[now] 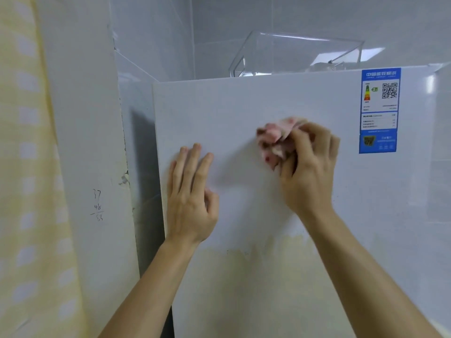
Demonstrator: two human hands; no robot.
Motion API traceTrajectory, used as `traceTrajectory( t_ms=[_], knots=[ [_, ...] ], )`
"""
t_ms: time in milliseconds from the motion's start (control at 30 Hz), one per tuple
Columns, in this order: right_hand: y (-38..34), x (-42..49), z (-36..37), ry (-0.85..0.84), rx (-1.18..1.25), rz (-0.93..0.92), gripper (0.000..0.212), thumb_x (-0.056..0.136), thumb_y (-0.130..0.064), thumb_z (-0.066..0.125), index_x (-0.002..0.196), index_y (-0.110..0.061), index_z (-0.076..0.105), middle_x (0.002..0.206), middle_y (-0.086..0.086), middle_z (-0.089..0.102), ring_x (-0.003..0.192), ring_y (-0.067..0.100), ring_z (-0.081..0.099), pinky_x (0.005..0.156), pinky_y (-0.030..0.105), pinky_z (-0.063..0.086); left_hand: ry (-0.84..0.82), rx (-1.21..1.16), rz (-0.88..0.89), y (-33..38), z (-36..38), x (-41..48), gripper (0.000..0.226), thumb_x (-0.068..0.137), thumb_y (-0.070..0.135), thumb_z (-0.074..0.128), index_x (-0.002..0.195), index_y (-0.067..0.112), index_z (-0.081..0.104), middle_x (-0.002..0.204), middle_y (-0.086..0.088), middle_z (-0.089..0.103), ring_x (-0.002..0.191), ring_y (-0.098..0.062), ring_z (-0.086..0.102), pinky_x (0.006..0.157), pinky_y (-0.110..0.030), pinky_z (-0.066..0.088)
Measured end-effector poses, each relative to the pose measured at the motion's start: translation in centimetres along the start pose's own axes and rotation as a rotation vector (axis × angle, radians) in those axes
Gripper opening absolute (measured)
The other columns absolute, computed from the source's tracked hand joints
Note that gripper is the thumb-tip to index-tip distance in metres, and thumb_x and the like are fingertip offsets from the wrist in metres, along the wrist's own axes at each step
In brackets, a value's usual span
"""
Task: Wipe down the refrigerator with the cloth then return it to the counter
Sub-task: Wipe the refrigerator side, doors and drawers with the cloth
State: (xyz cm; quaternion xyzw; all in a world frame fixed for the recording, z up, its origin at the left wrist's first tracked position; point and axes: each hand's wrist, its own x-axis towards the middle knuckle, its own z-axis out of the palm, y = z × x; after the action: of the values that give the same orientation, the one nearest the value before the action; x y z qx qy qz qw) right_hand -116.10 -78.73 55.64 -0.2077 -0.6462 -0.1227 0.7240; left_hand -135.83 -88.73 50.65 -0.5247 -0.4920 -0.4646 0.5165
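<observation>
The white refrigerator [244,103] fills the middle and right of the head view, its door facing me. My right hand [310,167] is shut on a bunched pink and white patterned cloth [275,140] and presses it against the upper door. The cloth looks blurred. My left hand [191,193] rests flat on the door near its left edge, fingers spread, holding nothing. A yellowish patch covers the lower part of the door below both hands.
A blue energy label [379,111] is stuck at the door's upper right. A clear plastic container [295,54] stands on top of the refrigerator. A white wall with pencilled numbers [97,206] and a yellow checked curtain [26,167] are at the left.
</observation>
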Motion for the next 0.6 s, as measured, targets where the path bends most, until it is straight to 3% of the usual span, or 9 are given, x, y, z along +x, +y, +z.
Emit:
traceTrajectory(
  t_ms=[133,267,367,500,600],
  knots=[
    [1.0,-10.6,-0.7,-0.204,-0.034,-0.217,0.040,0.082,-0.023,0.061,0.121,-0.017,0.060,0.135,0.008,0.055,0.121,0.034,0.047,0.102,0.046,0.037,0.009,-0.030,0.038,1.0,0.7,0.4,0.068,0.086,-0.004,0.050,0.153,0.001,0.047,0.166,-0.015,0.037,0.159,-0.034,0.025,0.130,-0.053,0.019],
    [3.3,-11.2,-2.6,-0.290,-0.032,-0.340,0.026,0.077,-0.014,0.067,0.103,-0.015,0.066,0.123,0.001,0.058,0.113,0.028,0.049,0.092,0.041,0.039,-0.008,-0.041,0.033,2.3,1.2,0.8,0.068,0.087,-0.003,0.049,0.154,0.002,0.045,0.166,-0.015,0.036,0.159,-0.034,0.024,0.131,-0.052,0.017],
    [4.3,-5.9,-3.7,-0.198,-0.040,-0.221,0.027,0.076,-0.007,0.067,0.102,-0.009,0.072,0.121,0.010,0.063,0.108,0.034,0.052,0.094,0.044,0.042,-0.010,-0.055,0.029,2.9,1.4,1.0,0.069,0.086,-0.003,0.050,0.154,0.003,0.047,0.166,-0.014,0.037,0.158,-0.035,0.025,0.131,-0.051,0.017],
    [5.5,0.5,-3.6,0.008,-0.022,0.013,0.033,0.091,-0.008,0.060,0.123,-0.001,0.064,0.150,0.019,0.048,0.140,0.034,0.036,0.120,0.048,0.031,-0.005,-0.065,0.013,3.7,1.9,0.9,0.072,0.086,-0.005,0.050,0.157,0.003,0.041,0.168,-0.014,0.034,0.160,-0.033,0.022,0.131,-0.051,0.016],
    [5.2,-1.5,-2.4,-0.043,0.032,0.038,0.047,0.097,-0.007,0.052,0.143,0.000,0.053,0.163,0.019,0.037,0.156,0.035,0.025,0.129,0.051,0.017,0.020,-0.086,-0.041,4.1,2.4,0.7,0.077,0.086,-0.007,0.047,0.160,0.000,0.030,0.169,-0.014,0.030,0.160,-0.033,0.020,0.131,-0.049,0.016]
  ],
)
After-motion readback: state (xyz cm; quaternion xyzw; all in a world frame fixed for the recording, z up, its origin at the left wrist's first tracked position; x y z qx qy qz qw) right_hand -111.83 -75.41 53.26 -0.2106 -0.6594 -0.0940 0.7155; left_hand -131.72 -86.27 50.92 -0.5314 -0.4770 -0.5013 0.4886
